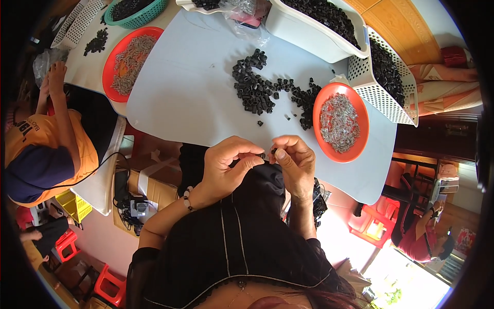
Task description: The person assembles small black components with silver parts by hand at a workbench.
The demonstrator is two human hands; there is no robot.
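Observation:
Close together over the table's near edge, my two hands face each other at the fingertips. My left hand (pixel 225 164), with a beaded bracelet at the wrist, pinches a small black cylindrical part (pixel 262 155) between thumb and forefinger. A second small dark piece (pixel 274 152) sits in the pinch of my right hand (pixel 297 166), mostly covered by the fingers. Beyond them lies a loose pile of short black hollow parts (pixel 253 87). To the right of that pile stands an orange-red bowl (pixel 318 105) holding many small clear pieces (pixel 339 123).
A white bin (pixel 309 40) of black parts and a white perforated basket (pixel 373 92) stand at the far right of the pale table (pixel 180 87). At left, another table bears a red tray (pixel 106 77) and a green basket (pixel 141 21); a person in orange (pixel 56 149) sits there.

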